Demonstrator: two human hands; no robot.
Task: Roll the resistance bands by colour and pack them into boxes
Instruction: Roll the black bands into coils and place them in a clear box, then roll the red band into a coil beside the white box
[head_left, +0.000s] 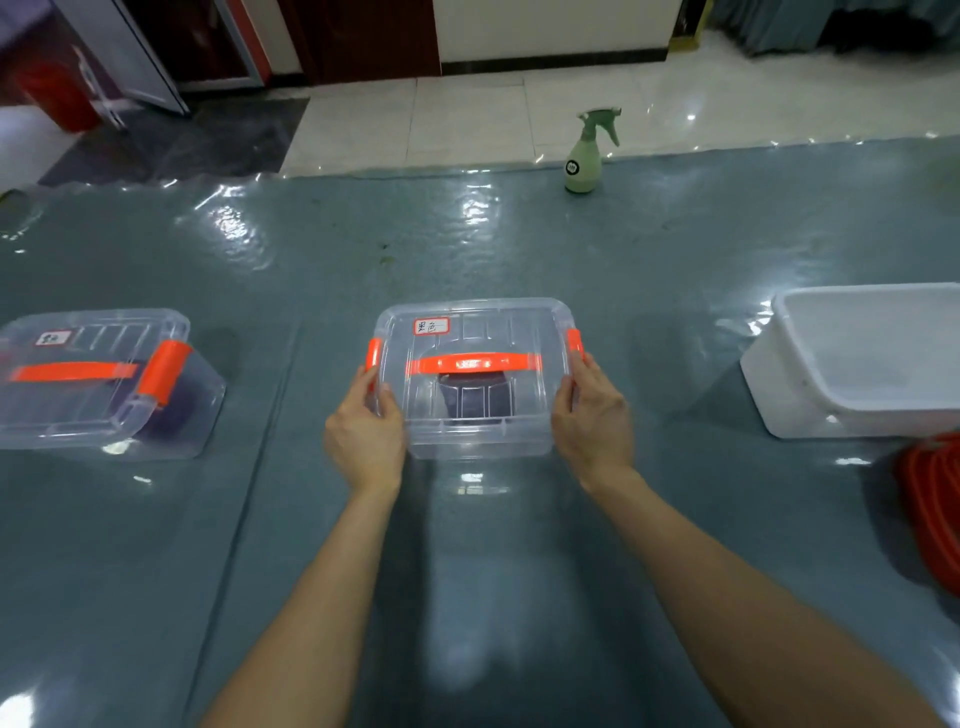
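fingers: left hand (366, 436) and right hand (592, 415) are curled round the short ends of the clear box (472, 332), thumbs up by the orange latches (373, 353)
box: held mid-mat (467, 249), lid on, dark rolled band (475, 400) seen inside
handling: probably light, thin, slick plastic that flexes; best taken by the ends or the orange handle (472, 362)
around: second box (93, 379) with a purple band (171, 415) is parked well left, white tub (810, 410) and orange bands (935, 509) right, spray bottle (584, 161) far back; none looks to be in the way
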